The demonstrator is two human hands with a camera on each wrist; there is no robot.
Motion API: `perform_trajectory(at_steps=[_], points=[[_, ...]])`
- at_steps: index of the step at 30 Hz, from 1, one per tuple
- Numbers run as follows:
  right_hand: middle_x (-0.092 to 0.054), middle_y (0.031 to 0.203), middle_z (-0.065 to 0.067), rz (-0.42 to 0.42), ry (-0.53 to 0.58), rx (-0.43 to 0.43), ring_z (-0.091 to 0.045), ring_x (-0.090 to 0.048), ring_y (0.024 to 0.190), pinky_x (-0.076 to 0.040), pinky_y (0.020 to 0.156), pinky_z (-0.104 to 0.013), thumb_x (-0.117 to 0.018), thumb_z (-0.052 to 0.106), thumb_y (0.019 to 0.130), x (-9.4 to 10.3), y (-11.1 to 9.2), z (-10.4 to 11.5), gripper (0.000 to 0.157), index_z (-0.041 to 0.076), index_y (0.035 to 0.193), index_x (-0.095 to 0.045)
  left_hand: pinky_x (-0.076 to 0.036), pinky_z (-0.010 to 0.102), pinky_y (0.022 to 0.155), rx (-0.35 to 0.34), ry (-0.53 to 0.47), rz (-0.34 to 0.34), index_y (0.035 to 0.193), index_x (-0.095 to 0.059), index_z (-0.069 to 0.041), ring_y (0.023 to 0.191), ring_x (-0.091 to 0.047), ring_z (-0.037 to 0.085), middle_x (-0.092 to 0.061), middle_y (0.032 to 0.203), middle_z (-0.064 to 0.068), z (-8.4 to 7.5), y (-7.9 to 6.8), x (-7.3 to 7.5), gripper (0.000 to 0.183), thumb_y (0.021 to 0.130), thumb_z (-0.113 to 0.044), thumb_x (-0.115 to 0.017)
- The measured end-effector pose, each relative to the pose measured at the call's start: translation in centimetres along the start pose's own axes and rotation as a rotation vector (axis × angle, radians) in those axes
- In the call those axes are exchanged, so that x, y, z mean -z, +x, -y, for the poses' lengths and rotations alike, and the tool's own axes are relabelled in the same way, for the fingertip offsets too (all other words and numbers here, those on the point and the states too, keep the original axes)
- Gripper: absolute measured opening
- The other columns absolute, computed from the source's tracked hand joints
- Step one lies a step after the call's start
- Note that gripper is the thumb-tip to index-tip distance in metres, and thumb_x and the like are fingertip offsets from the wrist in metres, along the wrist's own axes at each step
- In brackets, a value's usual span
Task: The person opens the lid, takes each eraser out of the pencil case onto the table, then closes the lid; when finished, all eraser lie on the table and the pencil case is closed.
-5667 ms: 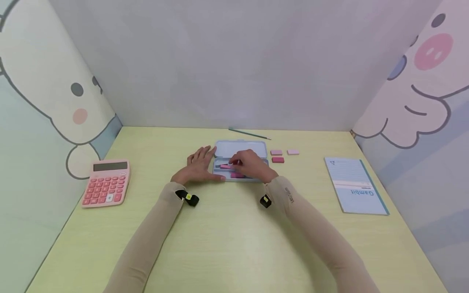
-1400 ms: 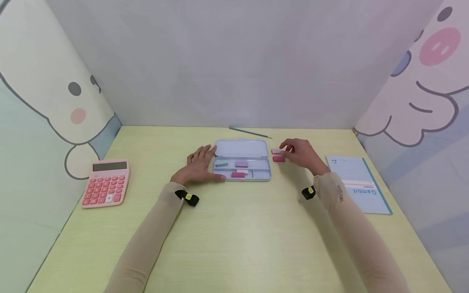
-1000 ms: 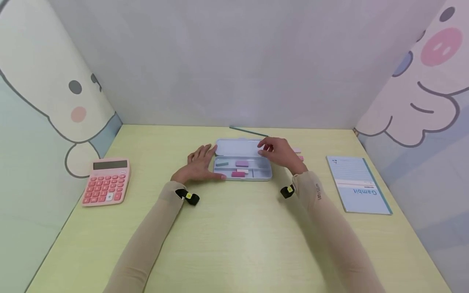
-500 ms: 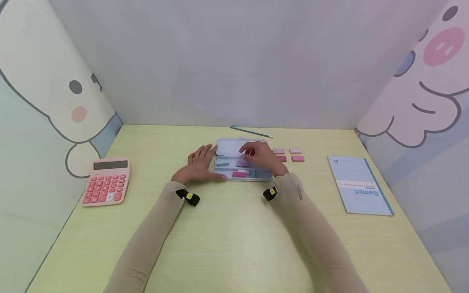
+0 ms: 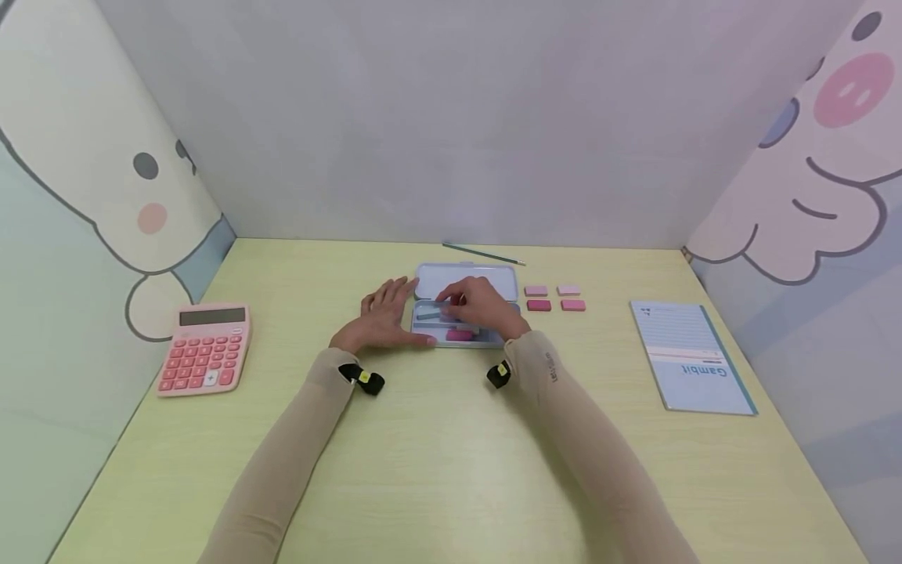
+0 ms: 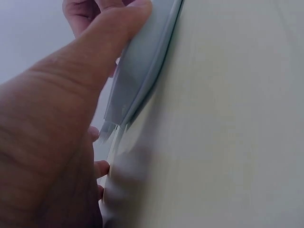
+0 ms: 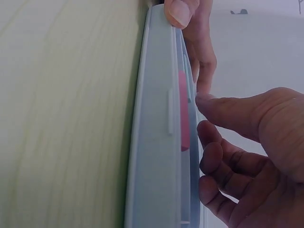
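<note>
A pale blue pencil case [image 5: 463,346] lies with its lid [image 5: 465,276] laid back. My left hand [image 5: 380,323] rests flat along the case's left side, fingers spread and thumb [image 6: 135,14] on its front corner. My right hand [image 5: 479,304] reaches down into the back compartment, fingers curled and thumb near the forefinger. The hand covers the spot where a lilac eraser lay; I cannot tell whether the fingertips grip it. Just left of the fingertips sits a small teal piece [image 5: 427,313]. A magenta eraser [image 5: 460,335] lies in the front compartment, also seen in the right wrist view.
Right of the case are several erasers in two rows, with a dark pink one [image 5: 539,305] at the near left. A green pencil [image 5: 482,254] lies behind the lid. The pink calculator [image 5: 206,350] is at left, the notebook [image 5: 693,357] at right.
My right hand set a pink eraser from the case down beside the others on the right, then came back left and lowered into the back compartment. The left hand stayed put.
</note>
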State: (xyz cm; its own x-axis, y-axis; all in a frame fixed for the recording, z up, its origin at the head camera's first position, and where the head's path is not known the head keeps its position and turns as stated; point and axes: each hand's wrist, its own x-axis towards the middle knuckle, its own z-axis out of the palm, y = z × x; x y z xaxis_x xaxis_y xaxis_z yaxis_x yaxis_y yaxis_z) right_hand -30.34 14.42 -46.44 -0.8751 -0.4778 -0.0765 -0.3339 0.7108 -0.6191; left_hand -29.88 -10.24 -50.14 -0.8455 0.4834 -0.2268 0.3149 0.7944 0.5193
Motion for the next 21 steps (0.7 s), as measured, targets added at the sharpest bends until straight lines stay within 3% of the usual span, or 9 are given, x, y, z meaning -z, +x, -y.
perform_trajectory(at_steps=[10,21], points=[[-0.08,0.113,-0.005,0.01,-0.011,-0.025,-0.019,-0.064,0.09,-0.053,0.083,-0.032,-0.078,0.015,0.099,-0.6,0.3,0.7,0.022,0.012,0.12,-0.083,-0.003,0.068,0.132,-0.009,-0.004,-0.019,0.173,-0.012,-0.024,0.17,0.004,0.039,-0.001,0.183,0.012,-0.1,-0.2,0.1,0.122,0.083,-0.074,-0.078],[-0.078,0.102,-0.005,-0.013,-0.023,-0.049,-0.017,-0.063,0.085,-0.051,0.078,-0.028,-0.081,0.016,0.097,-1.1,0.6,1.1,0.022,0.011,0.119,-0.083,-0.002,0.067,0.132,-0.005,-0.017,-0.01,0.173,-0.011,-0.02,0.17,0.006,0.038,0.0,0.183,0.012,0.0,-0.1,0.0,0.125,0.083,-0.075,-0.077]])
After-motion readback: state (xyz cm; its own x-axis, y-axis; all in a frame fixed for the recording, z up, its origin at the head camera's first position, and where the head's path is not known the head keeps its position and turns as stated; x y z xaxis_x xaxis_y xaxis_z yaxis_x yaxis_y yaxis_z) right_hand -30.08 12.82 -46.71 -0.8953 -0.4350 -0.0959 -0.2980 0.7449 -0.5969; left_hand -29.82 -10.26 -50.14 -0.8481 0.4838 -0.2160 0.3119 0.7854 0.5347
